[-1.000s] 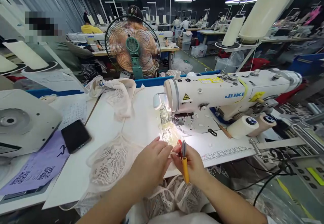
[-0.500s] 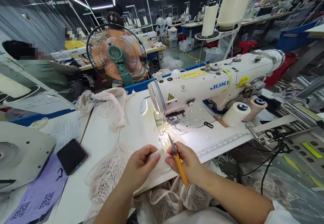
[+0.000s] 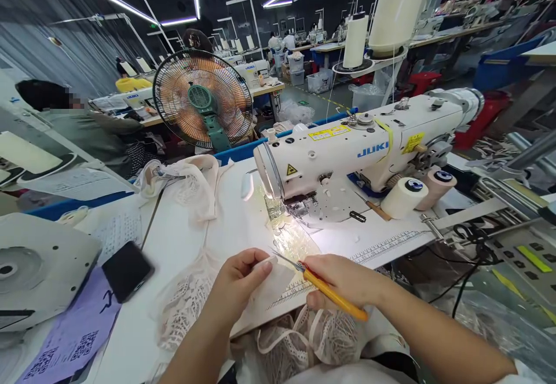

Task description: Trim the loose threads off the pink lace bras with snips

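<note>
At the lower centre of the frame, a small pale strip of fabric [image 3: 271, 265] was pinched between the thumb and fingertips of the left hand [image 3: 238, 287], held just above the near edge of the sewing table [image 3: 182, 239]. The right hand [image 3: 343, 282] was closed around the yellow-handled thread snips [image 3: 324, 288], their thin metal tips pointing left and almost touching the strip. Whether the blades had closed on a thread could not be told.

The step in hand looked like trimming a loose thread or end from the piece. By that reading, the next move would call for keeping the strip taut in the pinch and setting the tips exactly on the thread, clear of the fabric and the fingertips.

Below the hands, cream lace fabric [image 3: 299, 337] lay bunched at the table's edge and spilled to the left. A printed ruler strip [image 3: 382, 245] ran along the table to the right. Beyond, in the middle of the frame, stood the white JUKI sewing machine [image 3: 360, 146], its lamp lighting the needle area, with two thread cones [image 3: 403, 196] lying just beside its base. To the left lay a black phone [image 3: 127, 270] and a purple sheet with QR codes [image 3: 69, 337]. More lace [image 3: 195, 181] was piled at upper centre-left, with an electric fan [image 3: 202, 100] behind it and another person [image 3: 87, 129] seated at far left.
</note>
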A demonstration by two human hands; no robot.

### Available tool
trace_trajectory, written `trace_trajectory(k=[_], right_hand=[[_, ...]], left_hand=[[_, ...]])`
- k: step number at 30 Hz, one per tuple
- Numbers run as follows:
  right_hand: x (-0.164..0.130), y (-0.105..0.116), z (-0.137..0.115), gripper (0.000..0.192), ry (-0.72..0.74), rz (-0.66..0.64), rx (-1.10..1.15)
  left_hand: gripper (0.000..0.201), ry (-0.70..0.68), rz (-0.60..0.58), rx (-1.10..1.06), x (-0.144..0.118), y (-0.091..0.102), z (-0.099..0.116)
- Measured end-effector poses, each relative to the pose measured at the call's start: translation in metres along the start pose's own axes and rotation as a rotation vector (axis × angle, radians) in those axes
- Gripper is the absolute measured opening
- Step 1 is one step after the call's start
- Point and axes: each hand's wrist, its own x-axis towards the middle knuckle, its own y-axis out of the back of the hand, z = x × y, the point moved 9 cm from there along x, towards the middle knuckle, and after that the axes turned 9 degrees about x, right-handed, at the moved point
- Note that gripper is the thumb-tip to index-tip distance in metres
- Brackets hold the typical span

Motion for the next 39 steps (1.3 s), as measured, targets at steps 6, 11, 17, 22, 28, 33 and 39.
trace_trajectory(k=[6,11,17,22,28,33,39], right_hand=[[-0.003,-0.003,0.0,0.037,-0.046,-0.003,-0.105],[-0.005,0.0,0.0,0.044,-0.097,0.011,-0.118],[-0.006,0.001,-0.001,0.044,-0.118,-0.013,-0.124],[-0.005,0.003,0.004,0.043,-0.145,0.006,-0.142],[-0.002,-0.004,0.02,0.035,-0.205,0.03,-0.016],[-0.001,-0.003,0.025,0.039,-0.176,0.096,0.065],[-0.006,0.032,-0.015,0.034,0.072,0.344,0.053]], left_hand=[[0.038,0.011,0.012,0.027,0.003,-0.003,0.001],[0.035,0.005,0.049,0.057,0.004,-0.002,0.004],[0.032,0.014,0.047,0.067,0.003,-0.004,0.006],[0.032,0.025,0.031,0.057,0.005,-0.004,0.005],[0.033,0.043,0.023,0.038,0.006,-0.004,0.002],[0.032,0.053,0.036,0.023,0.005,-0.001,0.002],[0.033,0.036,0.081,0.008,0.006,0.005,0.006]])
